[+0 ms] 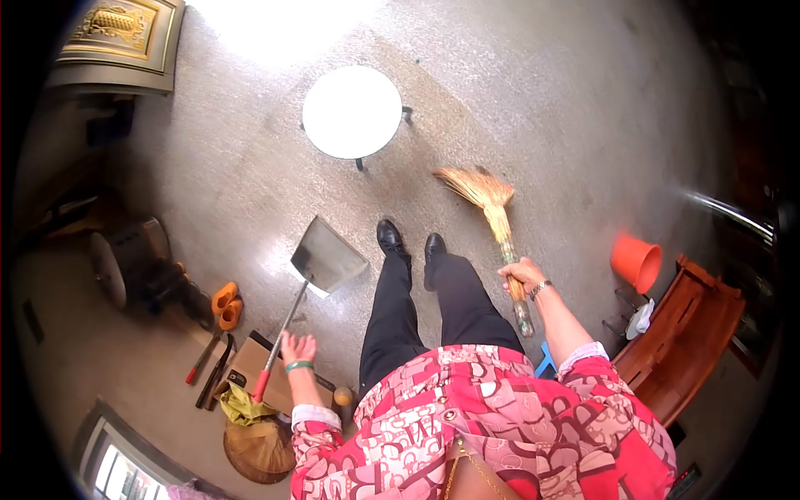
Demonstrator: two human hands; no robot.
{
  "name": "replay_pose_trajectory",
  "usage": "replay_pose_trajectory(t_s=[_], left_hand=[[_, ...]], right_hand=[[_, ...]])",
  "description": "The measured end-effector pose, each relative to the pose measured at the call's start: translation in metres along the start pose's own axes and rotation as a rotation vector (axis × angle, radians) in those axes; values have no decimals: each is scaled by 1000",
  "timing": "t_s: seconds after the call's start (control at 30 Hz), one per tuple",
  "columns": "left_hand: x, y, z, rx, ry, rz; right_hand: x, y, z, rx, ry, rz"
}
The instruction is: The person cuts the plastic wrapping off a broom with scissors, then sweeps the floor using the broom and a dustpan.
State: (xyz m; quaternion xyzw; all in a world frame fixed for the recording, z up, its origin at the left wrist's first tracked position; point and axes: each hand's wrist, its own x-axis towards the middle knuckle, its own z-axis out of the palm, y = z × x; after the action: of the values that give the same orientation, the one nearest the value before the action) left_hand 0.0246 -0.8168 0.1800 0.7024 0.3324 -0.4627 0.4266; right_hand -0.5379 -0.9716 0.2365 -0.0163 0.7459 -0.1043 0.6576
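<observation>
The right hand (523, 275) is closed around the broom (498, 221), gripping its stiff handle below the straw head, which fans out in pale, dry bristles over the speckled grey floor (550, 108). The left hand (298, 348) is open, palm up and fingers loosely bent, right beside the handle of the dustpan (329, 254); whether skin meets handle cannot be told. The dustpan has a broad, smooth grey scoop and a thin metallic shaft ending in a red grip. Dark trousers (392, 308) and glossy black shoes (390, 237) are between scoop and broom. Near the red grip are a crumpled yellow-green cloth (243, 406), a round, ribbed, tan woven piece (258, 450) and a brown cardboard box (248, 362), its contents unclear. Orange clogs (226, 304) sit near long-handled tools (202, 360). Beyond the shoes is a round, glaring white tabletop (352, 112) on dark legs. On the right, a tapered orange plastic bucket (637, 262), its contents not discernible, is near a curved, polished reddish wooden bench (687, 342).
</observation>
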Motion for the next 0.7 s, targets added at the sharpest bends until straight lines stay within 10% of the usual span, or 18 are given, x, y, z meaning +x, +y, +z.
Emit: replay_pose_trajectory(t_s=[0.3, 0.7], left_hand=[[-13, 3, 219, 417, -422, 134], [53, 0, 407, 413, -418, 155]], right_hand=[[-69, -16, -4, -123, 207, -280], [131, -383, 127, -392, 26, -802]])
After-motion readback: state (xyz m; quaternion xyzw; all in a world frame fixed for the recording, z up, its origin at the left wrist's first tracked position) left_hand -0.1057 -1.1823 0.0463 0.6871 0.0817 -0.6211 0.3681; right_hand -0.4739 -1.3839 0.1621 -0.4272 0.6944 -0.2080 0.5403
